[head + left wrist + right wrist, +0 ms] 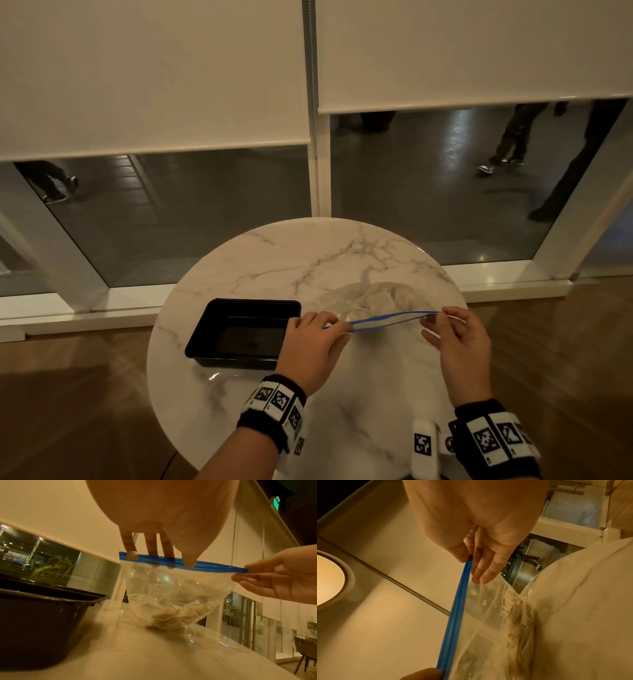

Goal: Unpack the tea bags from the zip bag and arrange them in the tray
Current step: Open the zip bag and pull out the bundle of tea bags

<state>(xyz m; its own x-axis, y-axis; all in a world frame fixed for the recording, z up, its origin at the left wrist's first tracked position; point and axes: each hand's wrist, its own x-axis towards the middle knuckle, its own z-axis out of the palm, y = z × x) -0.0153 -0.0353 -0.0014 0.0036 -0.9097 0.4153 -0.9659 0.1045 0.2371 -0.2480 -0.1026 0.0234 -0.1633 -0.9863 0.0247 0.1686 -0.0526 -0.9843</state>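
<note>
The tea bags [178, 616] sit in a pale heap at the bottom of the zip bag [171, 592], and that bottom rests on the counter [342, 260]. The bag hangs down from its blue zip strip [394, 318], so the tea bags are straight below both grips. The strip runs long from left to right, stretched between the two hands. The left hand [310, 346] pinches the strip near its left end, thumb on one side and fingers on the other. The right hand [457, 342] pinches the far right tip between thumb and finger, with its other fingers loose. From above, the strip looks a little parted in the middle, so I think the bag is being opened, but no tea bag is out yet. The black tray [212, 329] stands on the counter just left of the left hand, so that hand is nearer to it. White letters are printed on the bag's side [509, 601]. They start with "He", and I cannot read the rest.
</note>
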